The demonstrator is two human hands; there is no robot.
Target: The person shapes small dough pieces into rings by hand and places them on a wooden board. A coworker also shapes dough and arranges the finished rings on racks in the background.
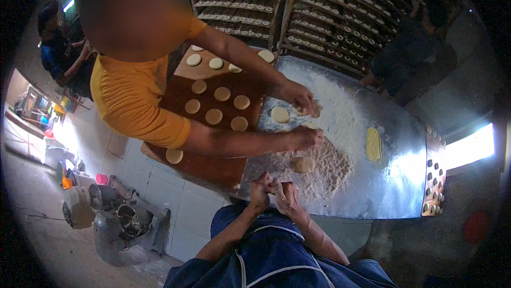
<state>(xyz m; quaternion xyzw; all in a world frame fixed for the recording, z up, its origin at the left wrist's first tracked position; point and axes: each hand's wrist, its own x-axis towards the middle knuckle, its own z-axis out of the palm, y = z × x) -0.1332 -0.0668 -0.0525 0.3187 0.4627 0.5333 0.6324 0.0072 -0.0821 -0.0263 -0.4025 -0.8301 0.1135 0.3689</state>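
Gleaming floured steel table (394,181), brown dough board (213,163), tray racks (330,17) behind

No packages, labels, signs or screens are showing anywhere in this view. Nothing on the table, the racks behind it or the floor is appearing as wrapped, tagged or lit like a display.

Pale dough rounds (214,116), brown board (205,163)
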